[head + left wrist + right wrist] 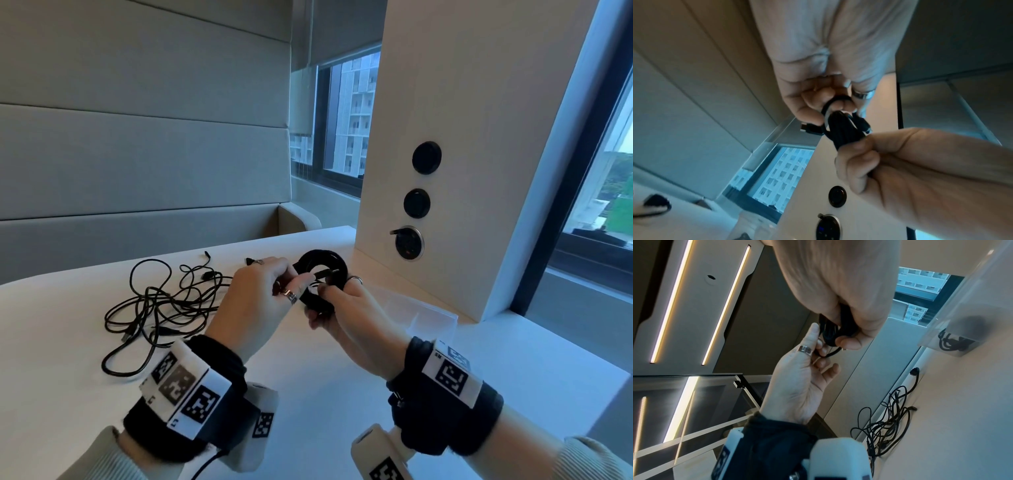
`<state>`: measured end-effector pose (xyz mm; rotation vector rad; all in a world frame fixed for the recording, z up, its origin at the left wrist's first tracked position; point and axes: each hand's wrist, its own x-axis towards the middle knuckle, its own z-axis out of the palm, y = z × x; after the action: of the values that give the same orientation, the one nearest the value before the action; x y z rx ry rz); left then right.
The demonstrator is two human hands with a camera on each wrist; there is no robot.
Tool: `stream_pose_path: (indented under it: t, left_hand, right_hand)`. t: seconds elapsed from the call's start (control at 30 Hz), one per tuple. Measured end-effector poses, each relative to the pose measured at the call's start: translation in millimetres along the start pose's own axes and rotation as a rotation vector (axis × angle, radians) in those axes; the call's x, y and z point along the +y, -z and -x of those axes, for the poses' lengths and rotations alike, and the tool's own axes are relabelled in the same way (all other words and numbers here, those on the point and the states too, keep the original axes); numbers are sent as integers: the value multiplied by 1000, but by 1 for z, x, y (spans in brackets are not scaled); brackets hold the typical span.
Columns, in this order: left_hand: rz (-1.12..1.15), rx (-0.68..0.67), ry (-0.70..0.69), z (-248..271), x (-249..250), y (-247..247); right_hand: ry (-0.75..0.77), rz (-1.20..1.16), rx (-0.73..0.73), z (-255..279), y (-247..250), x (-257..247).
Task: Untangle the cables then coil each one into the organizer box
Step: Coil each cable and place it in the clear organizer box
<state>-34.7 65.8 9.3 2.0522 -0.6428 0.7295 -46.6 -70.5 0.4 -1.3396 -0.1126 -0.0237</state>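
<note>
Coiled black round cable [320,274] is gripped by right hand [346,318]; its loose end is pinched between left hand [260,294] fingers [809,104].

your head camera looks down over the table [342,394]; both wrist cameras sit close under your hands, tilted upward, sharing the coiled cable [846,129] between them.

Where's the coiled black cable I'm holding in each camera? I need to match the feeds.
Head: coiled black cable at centre, held up between both hands.
Left wrist: centre, edge-on, below the left hand.
Right wrist: upper centre, gripped by the right hand.
Shared landmark: the tangled cables on the table, also lower right in the right wrist view.
</note>
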Motion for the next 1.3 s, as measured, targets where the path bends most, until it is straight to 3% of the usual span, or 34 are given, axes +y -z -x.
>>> stream_pose_path:
  t: [0.17,0.47,0.67,0.77,0.83,0.9,1.07,1.2,1.3]
  left_hand:
    - [-161,32,24,0,3,2]
    - [-196,-144,174,2,8,9]
    - [-295,120,83,0,7,5]
    - [-358,158,13,1,3,5]
    - [-297,171,11,3,1,2]
    - [-88,178,115,1,-1,0]
    - [345,-19,279,-1,-2,-5]
    - [448,37,338,-1,-3,-8]
    - [369,102,362,1,-7,-12]
  right_hand:
    - [26,30,-22,3,-1,7]
    - [124,201,-2,2,-10,12]
    - [285,378,-75,4,-18,6]
    - [353,470,-114,4,-23,13]
    - [385,550,-118,5,-21,14]
    - [372,551,-102,4,-17,10]
    - [233,347,-35,-1,6,1]
    - [165,276,-109,2,14,6]
    - [136,232,-144,4,16,9]
